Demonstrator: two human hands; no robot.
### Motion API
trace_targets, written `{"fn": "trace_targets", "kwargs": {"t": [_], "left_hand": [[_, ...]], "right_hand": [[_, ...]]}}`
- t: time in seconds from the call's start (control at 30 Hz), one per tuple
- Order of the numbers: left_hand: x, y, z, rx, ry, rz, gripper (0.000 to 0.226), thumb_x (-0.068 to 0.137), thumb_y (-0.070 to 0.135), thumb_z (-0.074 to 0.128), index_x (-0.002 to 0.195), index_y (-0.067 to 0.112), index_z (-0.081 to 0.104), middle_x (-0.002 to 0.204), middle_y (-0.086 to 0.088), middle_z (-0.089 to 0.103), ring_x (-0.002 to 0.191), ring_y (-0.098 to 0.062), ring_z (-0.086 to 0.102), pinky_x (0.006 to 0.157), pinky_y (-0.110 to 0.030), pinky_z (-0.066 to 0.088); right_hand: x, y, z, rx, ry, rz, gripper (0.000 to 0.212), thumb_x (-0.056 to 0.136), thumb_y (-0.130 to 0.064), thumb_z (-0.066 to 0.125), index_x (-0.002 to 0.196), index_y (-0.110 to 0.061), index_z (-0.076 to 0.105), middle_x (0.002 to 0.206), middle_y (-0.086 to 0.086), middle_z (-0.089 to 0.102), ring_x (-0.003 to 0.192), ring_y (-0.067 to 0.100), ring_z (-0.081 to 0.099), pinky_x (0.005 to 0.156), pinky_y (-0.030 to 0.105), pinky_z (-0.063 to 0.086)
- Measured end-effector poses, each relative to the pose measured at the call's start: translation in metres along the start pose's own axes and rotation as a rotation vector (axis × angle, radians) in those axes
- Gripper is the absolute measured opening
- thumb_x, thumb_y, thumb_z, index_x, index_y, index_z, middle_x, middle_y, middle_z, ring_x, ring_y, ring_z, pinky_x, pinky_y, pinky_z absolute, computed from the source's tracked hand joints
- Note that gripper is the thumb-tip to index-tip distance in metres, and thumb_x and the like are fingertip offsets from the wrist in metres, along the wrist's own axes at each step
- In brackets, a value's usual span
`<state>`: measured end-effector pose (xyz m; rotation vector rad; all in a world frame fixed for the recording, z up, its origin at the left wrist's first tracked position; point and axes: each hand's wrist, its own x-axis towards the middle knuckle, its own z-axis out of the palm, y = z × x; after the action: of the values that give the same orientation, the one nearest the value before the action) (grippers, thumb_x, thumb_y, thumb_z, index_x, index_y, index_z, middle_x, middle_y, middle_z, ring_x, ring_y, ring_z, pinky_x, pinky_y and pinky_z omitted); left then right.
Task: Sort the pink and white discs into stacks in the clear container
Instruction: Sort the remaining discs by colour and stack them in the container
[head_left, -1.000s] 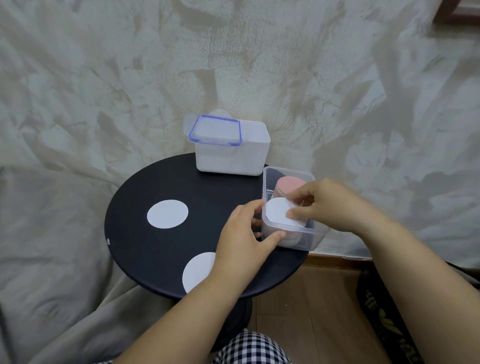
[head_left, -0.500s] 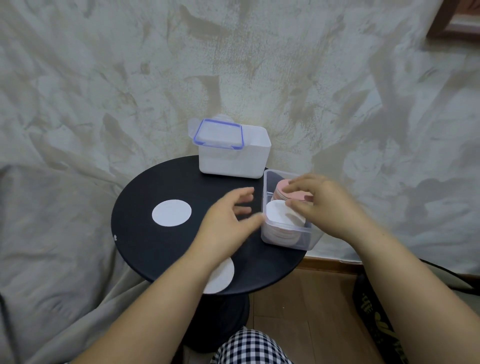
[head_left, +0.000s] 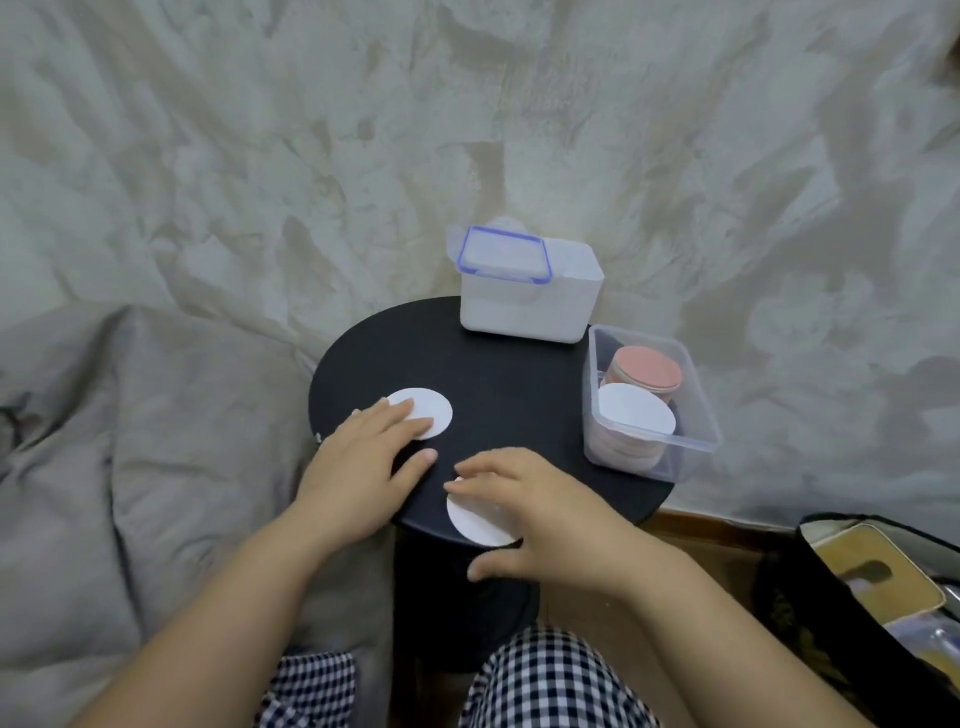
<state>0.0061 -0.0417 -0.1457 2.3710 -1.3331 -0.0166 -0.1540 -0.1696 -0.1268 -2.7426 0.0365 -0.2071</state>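
The clear container (head_left: 696, 439) sits at the right edge of the round black table (head_left: 498, 374). Inside it a pink stack (head_left: 649, 370) stands behind a white stack (head_left: 635, 415). Two loose white discs lie on the table. My left hand (head_left: 363, 462) rests flat with its fingertips on the far white disc (head_left: 431, 410). My right hand (head_left: 535, 506) lies with spread fingers on the near white disc (head_left: 475, 522), which overhangs the table's front edge; its thumb is below the edge. Neither disc is lifted.
A white box (head_left: 530, 304) with a blue-rimmed clear lid (head_left: 504, 254) stands at the back of the table. Grey fabric covers the wall and the left side. A dark bag (head_left: 878, 587) sits on the wooden floor at right. Checked trousers show below.
Both hands have left the clear container and moved left and toward me, each landing on a loose white disc. The white disc my right hand held now lies on the white stack.
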Motion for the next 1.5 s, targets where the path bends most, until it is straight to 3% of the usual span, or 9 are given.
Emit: {"fn": "trace_targets", "kwargs": {"t": [0.07,0.17,0.33,0.53,0.73,0.93,1.17,1.3,1.5], "left_hand": [[-0.008,-0.004,0.001,-0.001,0.054,0.033,0.076,0.075,0.062,0.017,0.127,0.023,0.056,0.142,0.004,0.045,0.136,-0.018,0.033,0.112,-0.031,0.017],[-0.02,-0.01,0.006,0.003,0.131,0.1,0.058,0.086,0.054,0.031,0.114,0.018,0.065,0.127,-0.003,0.06,0.122,-0.026,0.052,0.103,-0.03,0.029],[-0.039,-0.014,0.007,-0.054,0.119,0.217,0.061,0.086,0.067,0.033,0.11,0.022,0.066,0.123,0.001,0.061,0.116,-0.021,0.054,0.1,-0.034,0.038],[-0.047,-0.018,0.001,-0.218,0.201,0.369,0.027,0.078,0.044,0.058,0.098,0.029,0.068,0.107,0.012,0.068,0.104,-0.007,0.056,0.089,-0.029,0.046],[-0.051,0.013,-0.015,-0.651,0.46,0.008,0.016,0.091,0.027,0.058,0.087,0.04,0.066,0.09,0.036,0.064,0.088,0.012,0.06,0.077,-0.005,0.042],[-0.048,0.053,-0.004,-1.072,0.296,-0.135,0.017,0.091,0.019,0.055,0.091,0.025,0.071,0.089,0.007,0.073,0.087,-0.013,0.069,0.081,-0.042,0.055],[-0.038,0.062,0.002,-0.925,0.228,-0.013,0.019,0.089,0.014,0.059,0.096,0.031,0.067,0.094,0.016,0.069,0.09,0.0,0.064,0.08,-0.021,0.052],[-0.029,0.057,0.007,-0.704,0.314,0.081,0.023,0.092,0.013,0.055,0.104,0.029,0.067,0.097,0.017,0.066,0.097,0.004,0.057,0.08,-0.007,0.04],[-0.029,0.057,0.018,-0.614,0.349,0.082,0.035,0.094,0.014,0.047,0.128,0.022,0.054,0.092,0.02,0.056,0.093,0.01,0.051,0.08,-0.001,0.034]], "right_hand": [[-0.006,0.004,0.006,0.03,0.059,-0.007,0.061,0.072,-0.045,0.072,0.128,-0.031,0.053,0.136,-0.011,0.046,0.127,0.003,0.033,0.106,0.018,0.027],[-0.021,0.006,0.011,0.16,0.184,0.021,0.043,0.077,-0.049,0.06,0.115,-0.029,0.064,0.123,-0.018,0.056,0.124,-0.004,0.041,0.105,0.015,0.031],[-0.032,-0.001,0.002,0.336,0.412,0.154,0.018,0.09,-0.032,0.056,0.102,-0.032,0.069,0.101,-0.031,0.065,0.103,-0.011,0.057,0.09,0.006,0.038],[-0.025,-0.013,-0.001,0.523,0.6,0.278,0.03,0.086,-0.008,0.062,0.075,-0.035,0.061,0.077,-0.033,0.064,0.077,-0.011,0.058,0.068,0.004,0.04],[-0.017,-0.019,0.003,0.703,0.674,0.351,0.01,0.082,-0.013,0.066,0.076,-0.018,0.06,0.073,-0.021,0.062,0.072,-0.006,0.055,0.064,0.007,0.041],[-0.004,-0.024,0.006,0.749,0.726,0.259,0.012,0.072,-0.031,0.064,0.072,-0.019,0.061,0.103,-0.003,0.059,0.094,-0.003,0.055,0.076,0.007,0.04],[-0.002,-0.018,0.013,0.822,0.8,0.251,0.021,0.076,-0.025,0.066,0.093,-0.025,0.053,0.104,-0.007,0.061,0.094,0.004,0.06,0.078,0.018,0.047],[-0.007,-0.011,0.015,0.65,0.693,0.252,0.045,0.09,-0.01,0.056,0.123,-0.038,0.042,0.115,-0.017,0.058,0.104,-0.007,0.055,0.086,0.009,0.042],[-0.008,-0.002,0.021,0.393,0.659,0.237,0.042,0.093,-0.005,0.05,0.125,-0.031,0.048,0.104,-0.021,0.057,0.098,-0.013,0.051,0.084,0.002,0.035]]}}
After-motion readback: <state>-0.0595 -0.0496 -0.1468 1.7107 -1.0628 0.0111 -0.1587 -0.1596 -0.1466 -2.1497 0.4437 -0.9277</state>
